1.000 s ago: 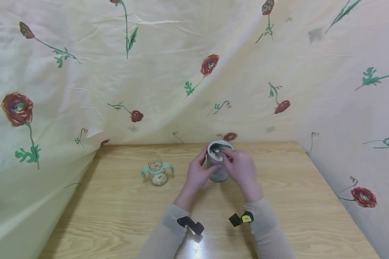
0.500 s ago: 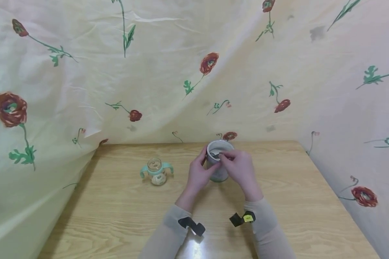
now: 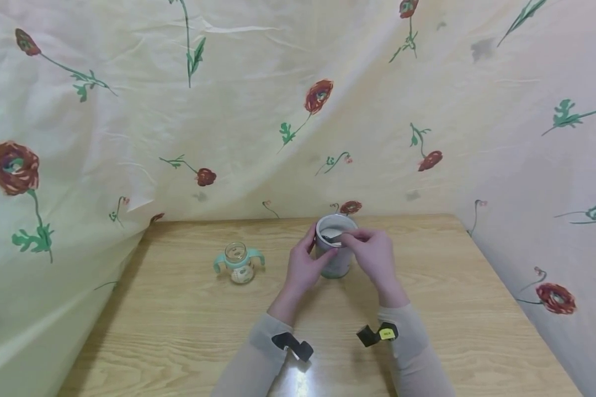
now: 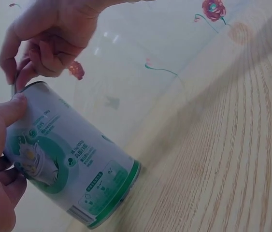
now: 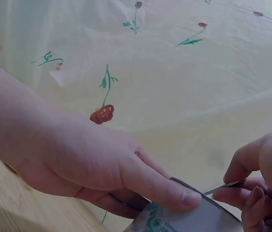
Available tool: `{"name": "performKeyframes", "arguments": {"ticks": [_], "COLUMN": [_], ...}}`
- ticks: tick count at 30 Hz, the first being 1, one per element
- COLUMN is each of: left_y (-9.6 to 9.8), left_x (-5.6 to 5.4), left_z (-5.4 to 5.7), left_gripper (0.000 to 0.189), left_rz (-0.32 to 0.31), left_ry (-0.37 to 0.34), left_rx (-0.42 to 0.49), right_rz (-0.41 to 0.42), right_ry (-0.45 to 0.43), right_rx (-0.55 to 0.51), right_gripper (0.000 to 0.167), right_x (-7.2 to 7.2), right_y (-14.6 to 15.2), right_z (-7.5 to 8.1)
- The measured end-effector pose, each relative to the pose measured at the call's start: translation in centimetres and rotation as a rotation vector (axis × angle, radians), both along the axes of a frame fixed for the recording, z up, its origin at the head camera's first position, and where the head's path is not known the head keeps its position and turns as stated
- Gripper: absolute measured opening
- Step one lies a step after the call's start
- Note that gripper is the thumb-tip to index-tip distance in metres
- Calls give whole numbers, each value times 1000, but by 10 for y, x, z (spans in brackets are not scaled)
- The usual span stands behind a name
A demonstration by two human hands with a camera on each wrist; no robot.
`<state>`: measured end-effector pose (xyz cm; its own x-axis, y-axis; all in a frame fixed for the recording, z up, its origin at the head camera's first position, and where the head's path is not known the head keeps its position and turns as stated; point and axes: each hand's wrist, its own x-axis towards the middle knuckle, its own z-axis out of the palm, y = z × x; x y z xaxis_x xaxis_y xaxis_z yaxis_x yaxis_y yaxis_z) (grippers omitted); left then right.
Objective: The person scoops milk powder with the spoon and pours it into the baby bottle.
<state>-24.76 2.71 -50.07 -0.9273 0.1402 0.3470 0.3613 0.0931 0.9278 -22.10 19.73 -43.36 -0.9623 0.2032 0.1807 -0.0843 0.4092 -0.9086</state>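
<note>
A milk powder can (image 3: 335, 269) with a white and green printed label (image 4: 73, 154) stands without a lid at the back of the table. My left hand (image 3: 303, 267) grips its left side, with the thumb across the front near the rim. At the mouth, my right hand (image 3: 374, 256) pinches the thin handle of a metal spoon (image 5: 217, 188) between thumb and forefinger. The spoon's other end reaches into the can over pale contents. In the left wrist view, the right hand's fingers are right at the rim.
A small clear baby bottle (image 3: 240, 270) with mint-green handles and an uncapped top stands to the left of the can. Flower-printed cloth (image 3: 258, 110) hangs behind and along the sides of the wooden table (image 3: 189, 331).
The spoon has shifted and turned within the can's mouth, and its handle now lies flatter across the opening. My right hand has drawn slightly to the right; the left keeps its grip.
</note>
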Motion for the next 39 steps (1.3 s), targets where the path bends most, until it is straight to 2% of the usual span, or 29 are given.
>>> {"name": "performKeyframes", "arguments": {"ticks": [6,14,20,28,33,39], "left_y": [2,5,10,13,14,17], "left_x": [-1,-3,-4,0,0,0], "left_z": [-3,-8,-8,-4,-2,-2], "left_gripper": [82,89,100,101,101,96], "left_rz": [-19,-23,1,65,62,38], "left_ry": [-17,-5,5,-14,-7,36], "left_rx": [6,22,22,33,31,63], "right_rz": [-18,-51,-47,-47,-47,-75], "right_ry": [-81,-103,-84,-34,5,37], "right_rx": [-185,-270,-288,-308,-293,-257], "right_gripper": [24,32,32,32,30,27], "right_x": [6,11,9,9,8,8], "right_y": [17,33,33,30,34,35], "right_z": [-5,-16,-17,-19,-21,-21]}}
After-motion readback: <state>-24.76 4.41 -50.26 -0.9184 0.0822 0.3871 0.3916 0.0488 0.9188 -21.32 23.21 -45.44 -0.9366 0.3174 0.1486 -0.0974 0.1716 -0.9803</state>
